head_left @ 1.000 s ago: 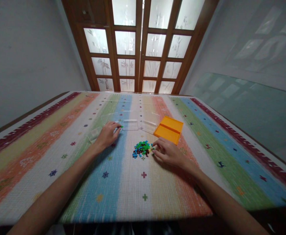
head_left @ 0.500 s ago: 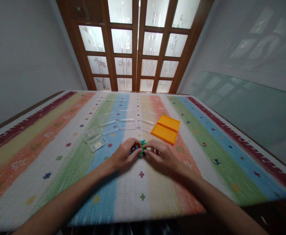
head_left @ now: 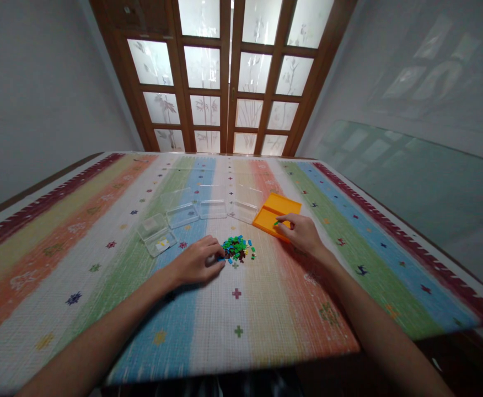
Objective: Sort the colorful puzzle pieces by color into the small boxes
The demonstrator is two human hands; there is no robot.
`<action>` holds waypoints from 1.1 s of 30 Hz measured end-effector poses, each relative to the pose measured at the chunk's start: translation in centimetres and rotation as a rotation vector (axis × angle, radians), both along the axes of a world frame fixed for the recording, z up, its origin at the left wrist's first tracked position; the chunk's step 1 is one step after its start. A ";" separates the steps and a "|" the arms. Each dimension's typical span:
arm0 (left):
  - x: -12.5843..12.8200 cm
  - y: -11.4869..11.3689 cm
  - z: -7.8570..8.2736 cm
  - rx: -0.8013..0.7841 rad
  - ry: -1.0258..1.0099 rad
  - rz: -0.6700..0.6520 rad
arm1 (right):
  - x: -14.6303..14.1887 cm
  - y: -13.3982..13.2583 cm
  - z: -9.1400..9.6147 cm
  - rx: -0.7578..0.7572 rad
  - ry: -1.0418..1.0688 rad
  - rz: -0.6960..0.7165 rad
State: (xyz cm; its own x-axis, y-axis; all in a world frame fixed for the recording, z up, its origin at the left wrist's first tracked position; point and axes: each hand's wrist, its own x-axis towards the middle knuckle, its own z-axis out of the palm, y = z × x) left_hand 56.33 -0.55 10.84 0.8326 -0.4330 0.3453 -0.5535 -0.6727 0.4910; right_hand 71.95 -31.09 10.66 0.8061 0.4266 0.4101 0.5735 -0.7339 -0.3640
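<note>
- On the desk (head_left: 349, 275), near its middle, the pile of small pieces (head_left: 237, 248) lies spread on the striped cloth (head_left: 101, 259). Its left edge is touched by the left hand (head_left: 196, 266), whose fingers are curled together, though it cannot be told whether a piece is pinched.
- Over the orange tray (head_left: 271, 208), just right of the pile, the right hand (head_left: 303, 234) is held with its fingertips closed on one green piece (head_left: 275, 223).
- A slip is judged possible: the pieces are tiny and look hard and smooth, so the green one could be squeezed out of the pinch and lost against the busy cloth.
- The pile could be scattered by a sweep of the left hand, since it is loose and unwalled.
- The clear boxes (head_left: 212, 208) could be knocked or overlooked, as they look light and are nearly invisible on the stripes.
- The pieces are seen as flat plastic chips in green, blue, yellow and a dark colour; their exact shapes are too small to tell.
- The tray is shallow, rectangular and opaque, with a ridge across it.
- The cloth is coarse-woven and matte, and is dotted with small cross motifs.
</note>
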 end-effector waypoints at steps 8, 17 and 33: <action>0.1 0.3 0.9 -0.028 0.057 0.005 | -0.3 0.0 0.0 -0.053 -0.054 -0.003; 0.7 1.1 1.0 -0.278 0.202 0.194 | -5.4 3.2 0.3 0.016 0.006 0.308; 4.1 6.9 3.2 0.059 -0.105 0.706 | -7.3 4.7 -0.1 -0.025 0.039 0.458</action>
State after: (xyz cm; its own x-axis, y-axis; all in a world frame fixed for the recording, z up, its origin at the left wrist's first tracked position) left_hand 60.39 6.38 14.08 0.8849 0.1763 0.4312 -0.0186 -0.9115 0.4109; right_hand 64.62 -26.43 10.55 0.5468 0.7518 0.3684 0.8271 -0.4166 -0.3773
